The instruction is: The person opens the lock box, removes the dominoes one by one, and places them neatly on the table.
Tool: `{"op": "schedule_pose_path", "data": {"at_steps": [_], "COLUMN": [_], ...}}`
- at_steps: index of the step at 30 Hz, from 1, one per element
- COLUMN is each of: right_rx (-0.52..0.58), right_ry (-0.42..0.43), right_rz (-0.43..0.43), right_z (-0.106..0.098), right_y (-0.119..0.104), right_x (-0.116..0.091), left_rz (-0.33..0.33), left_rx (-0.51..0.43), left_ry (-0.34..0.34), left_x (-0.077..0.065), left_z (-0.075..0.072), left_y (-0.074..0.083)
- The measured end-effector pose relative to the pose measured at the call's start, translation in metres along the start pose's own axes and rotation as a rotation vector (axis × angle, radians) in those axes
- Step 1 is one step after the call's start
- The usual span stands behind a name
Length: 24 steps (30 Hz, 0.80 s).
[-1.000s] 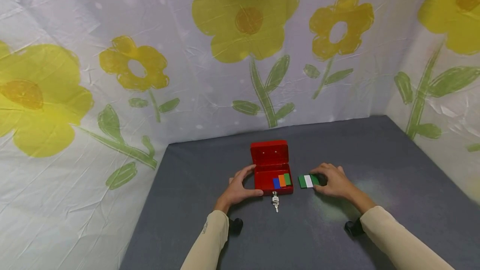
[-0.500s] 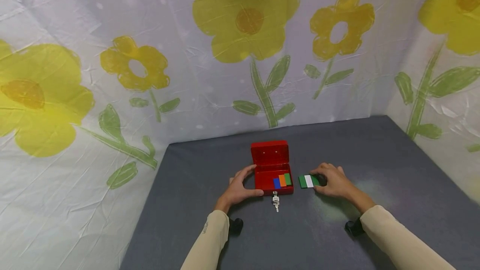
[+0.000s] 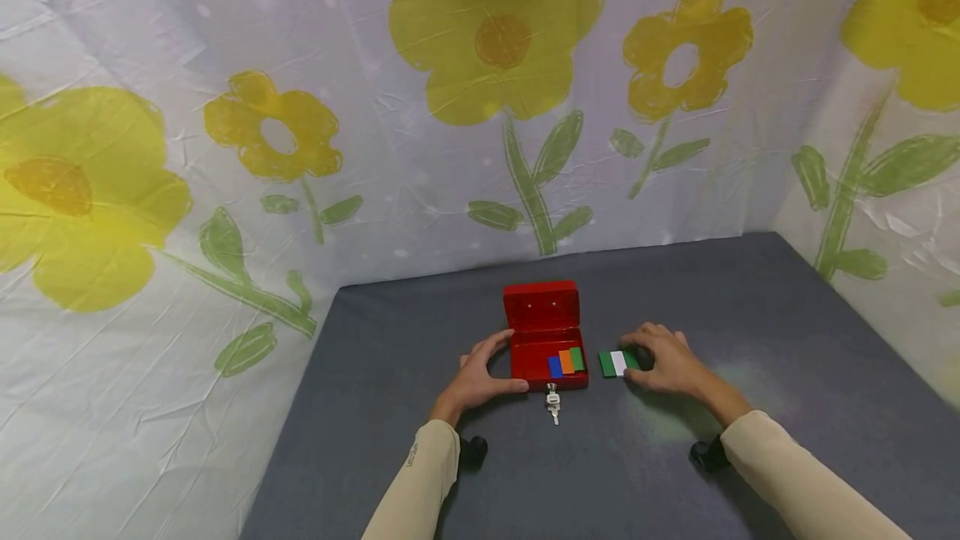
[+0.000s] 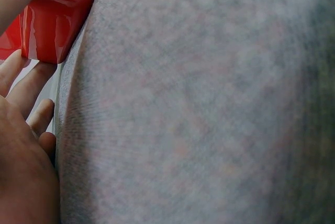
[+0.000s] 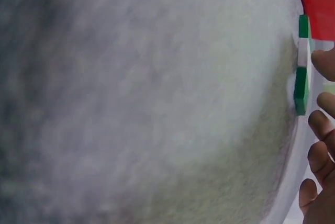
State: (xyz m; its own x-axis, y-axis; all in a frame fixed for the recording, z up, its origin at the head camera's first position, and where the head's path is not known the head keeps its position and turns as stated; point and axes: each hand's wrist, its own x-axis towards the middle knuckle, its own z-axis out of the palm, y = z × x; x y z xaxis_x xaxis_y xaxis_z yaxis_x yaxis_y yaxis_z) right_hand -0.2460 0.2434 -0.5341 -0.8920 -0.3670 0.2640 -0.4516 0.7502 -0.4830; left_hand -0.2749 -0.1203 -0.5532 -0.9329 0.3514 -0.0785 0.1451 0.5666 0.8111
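A small red cash box (image 3: 529, 363) stands with its lid (image 3: 542, 307) raised. My left hand (image 3: 474, 375) grips its left end, thumb at the front corner and fingers toward the back. Inside, at the right, lie flat pieces in blue (image 3: 555, 367), orange (image 3: 567, 362) and green (image 3: 577, 359). From the front lock hang silver keys (image 3: 553, 405). Just right of the box is a flat green-and-white block (image 3: 618, 363). My right hand (image 3: 666, 363) holds it by thumb and forefinger at its near and far edges, covering its right end.
A dark grey cloth (image 3: 600, 473) covers the table. White sheeting (image 3: 420, 215) printed with yellow flowers rises behind it and along both sides. Black wrist mounts (image 3: 472, 452) sit at both cuffs.
My right thumb and fingers have shifted slightly left along the green-and-white block. My left hand and the cash box keep their places, and the head view has barely drifted.
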Motion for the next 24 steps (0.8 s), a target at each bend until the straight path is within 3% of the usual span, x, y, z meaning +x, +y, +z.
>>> {"op": "schedule_pose_path", "data": {"at_steps": [24], "right_rx": [0.033], "right_ry": [0.014], "right_rz": [-0.119], "right_z": [0.018], "right_y": [-0.048], "right_x": [0.033], "left_rz": [0.012], "left_rx": [-0.013], "left_ry": [0.002], "left_x": [-0.001], "left_z": [0.0], "left_y": [-0.001]}}
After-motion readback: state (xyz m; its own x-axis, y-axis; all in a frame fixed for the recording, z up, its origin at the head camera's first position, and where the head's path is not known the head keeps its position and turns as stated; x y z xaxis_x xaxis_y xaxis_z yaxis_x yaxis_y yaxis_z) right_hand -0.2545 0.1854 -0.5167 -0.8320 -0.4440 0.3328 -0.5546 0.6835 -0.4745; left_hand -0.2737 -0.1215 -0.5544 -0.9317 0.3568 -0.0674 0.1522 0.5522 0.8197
